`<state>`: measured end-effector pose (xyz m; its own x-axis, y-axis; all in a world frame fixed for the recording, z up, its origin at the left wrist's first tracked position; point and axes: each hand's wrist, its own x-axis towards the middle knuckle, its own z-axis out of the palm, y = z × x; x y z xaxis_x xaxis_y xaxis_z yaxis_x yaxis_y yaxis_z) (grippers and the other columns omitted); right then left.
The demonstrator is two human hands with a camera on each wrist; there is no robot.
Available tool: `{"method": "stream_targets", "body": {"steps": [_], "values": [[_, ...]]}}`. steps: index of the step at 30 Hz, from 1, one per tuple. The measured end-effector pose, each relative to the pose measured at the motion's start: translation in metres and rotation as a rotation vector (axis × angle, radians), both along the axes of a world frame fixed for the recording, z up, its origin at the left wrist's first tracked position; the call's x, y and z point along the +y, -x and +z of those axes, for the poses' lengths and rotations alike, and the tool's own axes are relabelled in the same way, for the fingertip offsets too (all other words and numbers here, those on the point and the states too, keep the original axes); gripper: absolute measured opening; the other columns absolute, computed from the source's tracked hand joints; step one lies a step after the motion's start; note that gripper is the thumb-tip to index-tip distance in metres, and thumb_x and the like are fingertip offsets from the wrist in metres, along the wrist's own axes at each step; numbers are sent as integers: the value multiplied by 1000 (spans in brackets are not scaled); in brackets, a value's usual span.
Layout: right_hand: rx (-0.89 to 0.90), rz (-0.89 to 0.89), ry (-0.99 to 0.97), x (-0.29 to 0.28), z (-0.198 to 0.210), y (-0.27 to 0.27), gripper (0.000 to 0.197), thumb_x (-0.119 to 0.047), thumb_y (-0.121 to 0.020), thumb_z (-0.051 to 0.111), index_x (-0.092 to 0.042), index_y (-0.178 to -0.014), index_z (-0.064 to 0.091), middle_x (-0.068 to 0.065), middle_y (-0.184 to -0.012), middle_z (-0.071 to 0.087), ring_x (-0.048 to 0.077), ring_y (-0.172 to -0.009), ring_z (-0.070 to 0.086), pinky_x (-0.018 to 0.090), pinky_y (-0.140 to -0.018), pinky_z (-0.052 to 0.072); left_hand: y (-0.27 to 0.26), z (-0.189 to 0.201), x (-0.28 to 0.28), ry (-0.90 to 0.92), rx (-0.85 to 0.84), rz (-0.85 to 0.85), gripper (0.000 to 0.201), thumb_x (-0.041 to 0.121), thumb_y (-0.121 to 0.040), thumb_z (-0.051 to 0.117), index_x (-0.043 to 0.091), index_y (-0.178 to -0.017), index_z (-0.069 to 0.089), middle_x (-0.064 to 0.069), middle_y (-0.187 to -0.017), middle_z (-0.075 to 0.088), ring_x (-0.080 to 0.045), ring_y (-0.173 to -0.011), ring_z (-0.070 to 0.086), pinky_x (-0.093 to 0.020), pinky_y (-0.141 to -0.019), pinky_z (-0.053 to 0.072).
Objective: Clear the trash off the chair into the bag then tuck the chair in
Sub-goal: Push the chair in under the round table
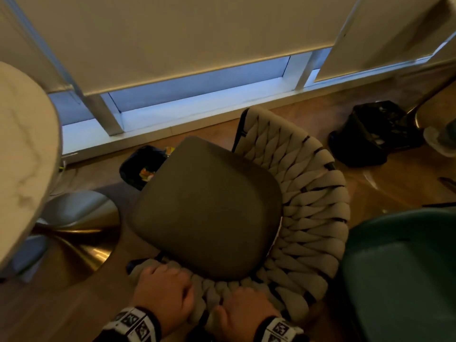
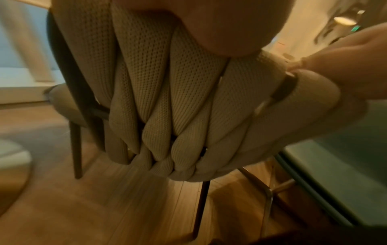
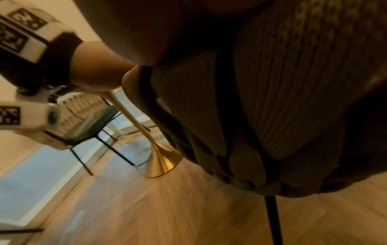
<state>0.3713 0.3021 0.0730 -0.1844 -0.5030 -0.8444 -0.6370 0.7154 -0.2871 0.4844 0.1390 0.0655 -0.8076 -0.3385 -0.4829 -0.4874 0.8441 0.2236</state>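
both hands, left [image 1: 164,290] & right [image 1: 244,311], gripped the chair [image 1: 209,208] back. seat was clear, trash seemed in the bag [image 1: 142,166]. tucking under the table [image 1: 22,149] was left.

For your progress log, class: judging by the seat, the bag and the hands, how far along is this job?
Done: the chair seat shows no trash, and the dark bag behind it holds colourful wrappers. In hand: left hand and right hand grip the woven backrest. Left: tucking the chair under the marble table.
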Motion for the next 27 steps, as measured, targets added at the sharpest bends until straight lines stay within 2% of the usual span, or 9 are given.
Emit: {"method": "stream_targets", "body": {"steps": [1,3,5,9,14,17,20,23,27], "values": [[-70,46,-29,-5,1,-3,66,-60,-86,30,-23,-140,43,14,-147,41,34,-136,36,48,-110,26,-11,2,-2,-17,-30,28,24,58,-71,45,36,-63,50,16,-72,54,-8,-79,60,-38,-81,44],[-141,100,-62,-15,9,4,40,-54,-89,40,-21,-104,59,9,-114,57,33,-117,54,39,-95,42,-30,8,-7,-31,-39,108,27,58,-71,45,35,-57,42,15,-68,48,-6,-76,56,-37,-85,44],[-83,35,1,-28,24,28,28,-51,-89,46,-25,-83,54,1,-94,54,25,-94,57,33,-80,45,-47,12,-10,-36,-58,225,29,58,-72,45,33,-57,46,14,-68,50,-5,-75,53,-35,-86,43],[176,-98,191,-67,59,118,29,-52,-90,49,-26,-79,57,-2,-85,59,17,-79,56,33,-72,47,-59,9,-15,44,-49,605,22,60,-75,46,40,-81,54,18,-100,42,-14,-119,41,-47,-100,30],[468,-166,323,-112,79,250,31,-44,-89,54,-21,-69,60,-2,-68,59,23,-78,62,31,-69,42,-55,3,-21,66,-116,640,25,59,-75,40,44,-82,58,24,-108,59,-7,-115,47,-51,-104,29],[591,-6,339,-150,56,317,39,-49,-83,52,-17,-102,63,10,-101,64,32,-96,60,41,-84,49,-54,-3,-21,120,-181,670,21,57,-72,46,45,-78,61,24,-111,63,-9,-114,52,-53,-103,30],[563,166,252,-183,22,350,58,-46,-87,51,-22,-139,41,16,-142,38,40,-121,47,49,-100,43,-45,-3,-23,159,-191,704,12,53,-67,47,45,-67,56,18,-93,66,-14,-105,58,-56,-97,35],[588,338,160,-199,-3,352,52,-45,-87,48,-32,-137,40,11,-153,12,44,-119,45,49,-101,44,-37,-1,-27,164,-326,726,25,52,-67,45,43,-76,66,14,-98,69,-18,-107,57,-55,-92,38],[651,405,177,-210,-17,360,50,-42,-80,48,-35,-129,43,12,-149,14,46,-110,48,49,-97,46,-27,5,-36,188,-338,809,46,47,-63,48,36,-101,71,2,-117,68,-29,-117,54,-58,-93,39]]}}
